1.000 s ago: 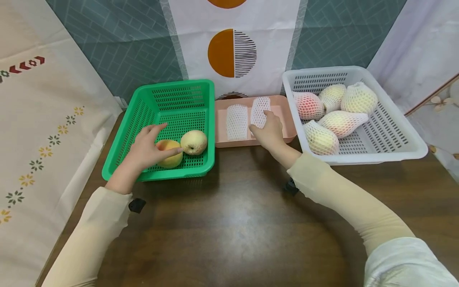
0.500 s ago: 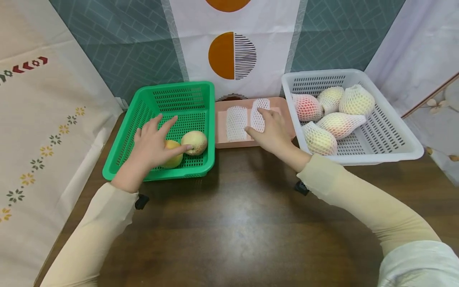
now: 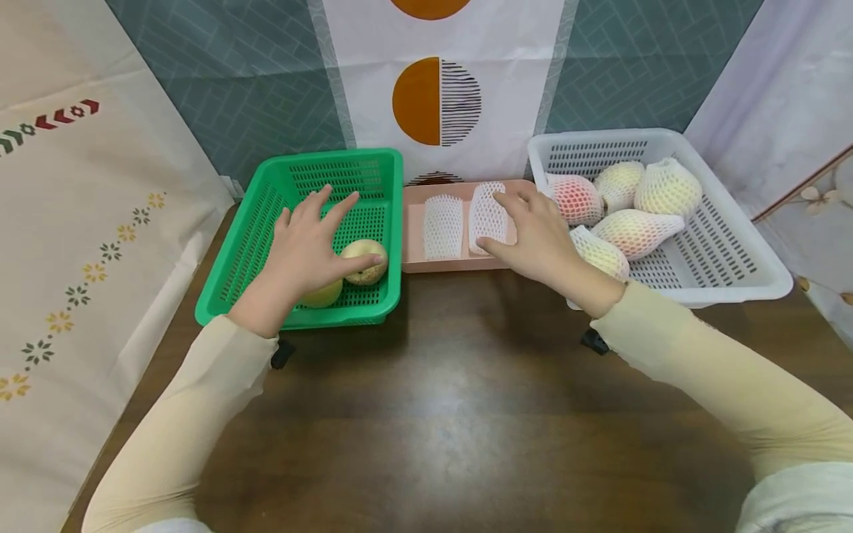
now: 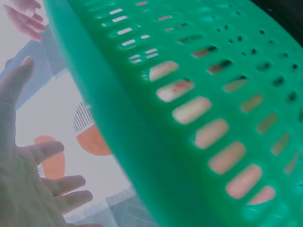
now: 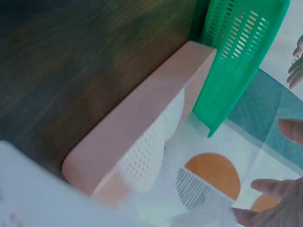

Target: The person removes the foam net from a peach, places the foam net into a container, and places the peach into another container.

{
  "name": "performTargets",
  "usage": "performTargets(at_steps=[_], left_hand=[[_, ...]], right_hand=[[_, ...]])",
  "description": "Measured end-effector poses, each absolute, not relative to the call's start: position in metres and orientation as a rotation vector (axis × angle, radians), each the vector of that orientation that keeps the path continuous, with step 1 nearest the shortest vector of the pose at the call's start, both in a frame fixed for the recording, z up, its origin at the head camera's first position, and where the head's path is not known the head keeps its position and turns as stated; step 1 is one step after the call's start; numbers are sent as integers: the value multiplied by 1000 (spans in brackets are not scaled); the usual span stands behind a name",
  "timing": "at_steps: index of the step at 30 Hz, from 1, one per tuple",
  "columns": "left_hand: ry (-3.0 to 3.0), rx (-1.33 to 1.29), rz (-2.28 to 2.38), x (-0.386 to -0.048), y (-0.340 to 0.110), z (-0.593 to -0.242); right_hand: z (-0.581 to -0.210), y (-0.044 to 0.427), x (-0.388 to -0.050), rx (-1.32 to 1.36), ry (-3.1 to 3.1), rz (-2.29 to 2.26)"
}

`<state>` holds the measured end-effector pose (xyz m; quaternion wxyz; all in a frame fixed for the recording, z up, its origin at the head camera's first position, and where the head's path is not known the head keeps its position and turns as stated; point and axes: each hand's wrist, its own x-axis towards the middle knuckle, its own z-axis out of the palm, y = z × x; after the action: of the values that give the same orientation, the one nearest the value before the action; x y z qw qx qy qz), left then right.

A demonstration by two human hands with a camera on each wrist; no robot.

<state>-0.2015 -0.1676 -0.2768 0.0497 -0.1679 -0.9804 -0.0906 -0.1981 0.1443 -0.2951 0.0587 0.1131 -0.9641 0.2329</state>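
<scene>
Head view: left of centre, the left hand [image 3: 303, 248], fingers spread apart and holding nothing, is over a green basket [image 3: 397, 229] with fruits [image 3: 363, 248]; right of centre, the right hand [image 3: 543, 237], fingers likewise apart, is near white nets [image 3: 443, 227] in a pink tray [image 3: 413, 237].

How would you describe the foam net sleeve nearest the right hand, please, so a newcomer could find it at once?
Between the green basket and the white basket sits a shallow pink tray. Of the pair lying side by side in it, the white foam net sleeve meant is nearer the white basket, partly overlapped in the head view by the right hand.
</scene>
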Motion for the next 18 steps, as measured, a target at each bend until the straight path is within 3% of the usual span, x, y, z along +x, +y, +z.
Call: performTargets(at_steps=[18], left_hand=[[-2915, -692, -141, -211, -104, -259]], right_hand=[[-267, 198, -187, 260, -2943, 660]])
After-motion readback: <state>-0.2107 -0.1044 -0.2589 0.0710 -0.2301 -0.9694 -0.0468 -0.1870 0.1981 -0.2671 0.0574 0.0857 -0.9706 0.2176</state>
